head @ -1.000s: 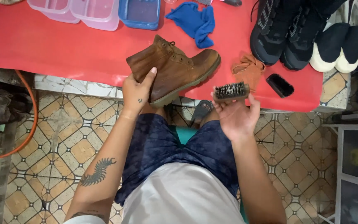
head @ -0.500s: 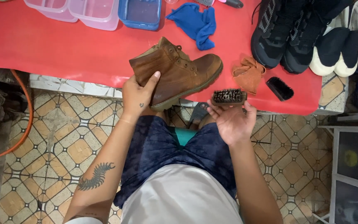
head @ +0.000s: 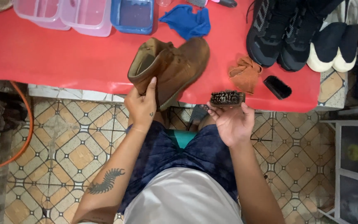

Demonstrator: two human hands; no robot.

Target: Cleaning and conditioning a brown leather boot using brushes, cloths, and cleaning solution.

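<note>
My left hand (head: 141, 107) grips a brown leather boot (head: 171, 66) by its heel and sole, holding it tilted over the near edge of a red table (head: 54, 62). The boot's opening faces left and its toe points away to the right. My right hand (head: 231, 122) holds a wooden shoe brush (head: 227, 98) with dark bristles turned up, just right of the boot and apart from it.
On the table lie a blue cloth (head: 187, 20), a tan cloth (head: 245, 74), a small black brush (head: 277, 86), two pink tubs (head: 63, 14) and a blue tub (head: 132, 15). Black sneakers (head: 282, 33) and white-soled shoes (head: 332, 45) stand at the right. An orange hose (head: 23, 137) lies on the tiled floor.
The boot has turned in my left hand, its toe swinging away from me and its opening now facing left. My right hand keeps the brush beside it.
</note>
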